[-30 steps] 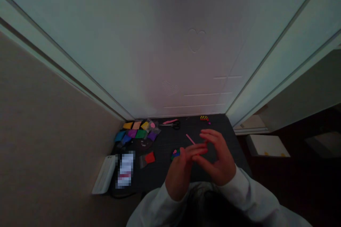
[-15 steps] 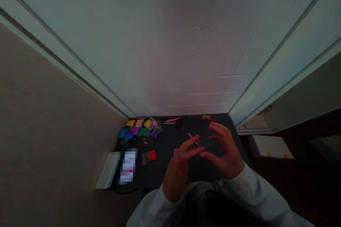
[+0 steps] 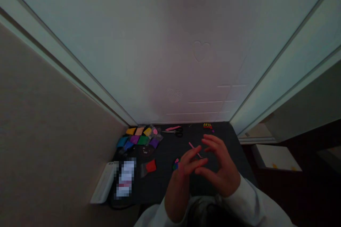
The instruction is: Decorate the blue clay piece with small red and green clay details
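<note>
Over the dark table (image 3: 165, 184), my left hand (image 3: 183, 177) has its fingers stretched out toward the right. My right hand (image 3: 223, 170) faces it with curved fingers spread apart, its thumb tip close to the left fingertips. Whether they touch, or whether a tiny piece lies there, I cannot make out. Just behind the left fingers lies a thin pink stick-like tool (image 3: 191, 145), partly covered. A small lump of pink, green and blue (image 3: 176, 163) shows beside the left hand, mostly hidden by it.
Several colourful packets (image 3: 135, 139) lie at the back left, near scissors (image 3: 174, 132) and a pink strip (image 3: 173, 127). A red packet (image 3: 151, 165), a blurred phone-like screen (image 3: 125, 179) and a white box-like object (image 3: 103, 183) are nearer. A yellow-dotted red piece (image 3: 207, 126) sits by the wall.
The view has tilted up, so the table sits lower. My right hand has shifted slightly left over the left fingers. The multicoloured lump beside my left hand now shows.
</note>
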Demonstrator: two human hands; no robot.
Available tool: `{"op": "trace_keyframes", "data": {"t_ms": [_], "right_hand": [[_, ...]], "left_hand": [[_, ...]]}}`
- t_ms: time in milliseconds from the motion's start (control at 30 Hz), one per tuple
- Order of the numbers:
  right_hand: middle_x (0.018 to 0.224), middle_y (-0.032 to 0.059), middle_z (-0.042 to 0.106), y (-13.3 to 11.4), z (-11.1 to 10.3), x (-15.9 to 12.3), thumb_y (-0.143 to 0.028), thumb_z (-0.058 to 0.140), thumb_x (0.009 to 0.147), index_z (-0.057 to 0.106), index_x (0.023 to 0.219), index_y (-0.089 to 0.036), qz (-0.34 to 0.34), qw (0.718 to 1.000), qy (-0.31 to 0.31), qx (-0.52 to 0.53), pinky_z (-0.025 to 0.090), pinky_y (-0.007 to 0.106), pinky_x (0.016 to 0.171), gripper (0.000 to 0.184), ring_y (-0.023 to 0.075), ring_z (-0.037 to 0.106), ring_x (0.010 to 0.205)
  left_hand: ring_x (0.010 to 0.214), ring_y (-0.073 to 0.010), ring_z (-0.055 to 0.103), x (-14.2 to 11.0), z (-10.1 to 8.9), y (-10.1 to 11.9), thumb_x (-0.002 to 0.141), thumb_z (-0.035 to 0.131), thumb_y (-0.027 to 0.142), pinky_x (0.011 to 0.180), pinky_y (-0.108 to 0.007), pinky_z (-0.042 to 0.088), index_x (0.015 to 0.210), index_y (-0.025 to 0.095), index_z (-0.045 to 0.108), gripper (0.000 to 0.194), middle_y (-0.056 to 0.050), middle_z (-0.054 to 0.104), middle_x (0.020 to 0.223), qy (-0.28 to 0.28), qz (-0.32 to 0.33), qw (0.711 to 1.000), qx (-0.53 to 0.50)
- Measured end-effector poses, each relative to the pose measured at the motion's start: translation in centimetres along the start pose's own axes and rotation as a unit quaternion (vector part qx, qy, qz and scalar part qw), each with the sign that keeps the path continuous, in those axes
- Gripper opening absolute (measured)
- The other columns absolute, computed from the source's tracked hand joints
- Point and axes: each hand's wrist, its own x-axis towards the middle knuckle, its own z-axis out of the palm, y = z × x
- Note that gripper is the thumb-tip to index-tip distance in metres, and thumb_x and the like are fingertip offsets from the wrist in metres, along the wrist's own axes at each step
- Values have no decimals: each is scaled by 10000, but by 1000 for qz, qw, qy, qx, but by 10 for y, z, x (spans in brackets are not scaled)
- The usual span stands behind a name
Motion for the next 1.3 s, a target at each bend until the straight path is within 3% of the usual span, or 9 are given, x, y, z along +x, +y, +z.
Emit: {"op": "trace_keyframes", "data": {"t_ms": [167, 400, 600, 767, 867, 1067, 1200, 1300], "right_hand": [[1263, 82, 370, 1, -2, 1, -280, 688, 665, 409, 1180, -267, 17, 1000, 24, -9, 472, 354, 814, 586, 224, 394, 1139], [1258, 87, 374, 2, -3, 2, -298, 660, 692, 415, 1178, -263, 1, 1000, 13, -23, 472, 365, 811, 546, 228, 405, 1126], [1247, 95, 376, 6, -4, 1, -257, 654, 695, 403, 1184, -246, -35, 998, -6, -52, 469, 372, 841, 550, 230, 396, 1142], [1224, 102, 400, 5, -4, 3, -278, 640, 707, 434, 1148, -232, -24, 996, 33, -75, 460, 421, 836, 489, 252, 404, 1125], [1209, 100, 407, 3, -3, 4, -274, 628, 717, 444, 1134, -225, -45, 995, 31, -87, 439, 423, 871, 459, 243, 412, 1118], [1197, 107, 415, 5, -4, 4, -237, 611, 727, 445, 1132, -216, -53, 990, 52, -121, 433, 437, 870, 438, 251, 427, 1099], [1191, 110, 417, 6, -5, 5, -261, 602, 734, 448, 1121, -220, -62, 990, 33, -124, 436, 441, 863, 418, 263, 429, 1104], [1177, 116, 427, 7, -7, 8, -263, 595, 741, 450, 1116, -220, -61, 987, 53, -140, 446, 454, 834, 404, 264, 458, 1061]], "left_hand": [[1269, -285, 288, 3, -2, -2, 856, 175, 513, 1060, -470, 142, 961, 263, 681, 575, -41, 479, 1301, -12, 26, 1000, 6], [1255, -293, 310, 5, -4, -9, 843, 208, 523, 1065, -471, 136, 969, 241, 681, 565, -54, 489, 1292, -17, 22, 999, 16], [1241, -274, 335, 6, 5, -1, 847, 283, 474, 1061, -416, 190, 894, 182, 709, 519, -82, 538, 1239, -15, -26, 989, -145], [1257, -277, 301, 10, 7, -2, 868, 237, 441, 1041, -405, 225, 927, 91, 693, 577, -129, 552, 1215, -50, -88, 946, -309], [1274, -274, 272, 11, 7, -4, 863, 256, 447, 1059, -385, 181, 935, 74, 688, 575, -126, 544, 1226, -67, -115, 922, -363], [1267, -311, 261, 13, 7, -6, 845, 268, 497, 1027, -446, 216, 1032, 59, 641, 604, -147, 528, 1240, -63, -136, 909, -389], [1252, -291, 300, 15, 7, -6, 850, 267, 480, 1036, -401, 212, 994, 65, 662, 590, -138, 564, 1198, -72, -145, 902, -400], [1257, -302, 279, 16, 7, -4, 840, 272, 500, 981, -409, 290, 1065, 57, 621, 608, -151, 544, 1219, -69, -155, 906, -388]]}}
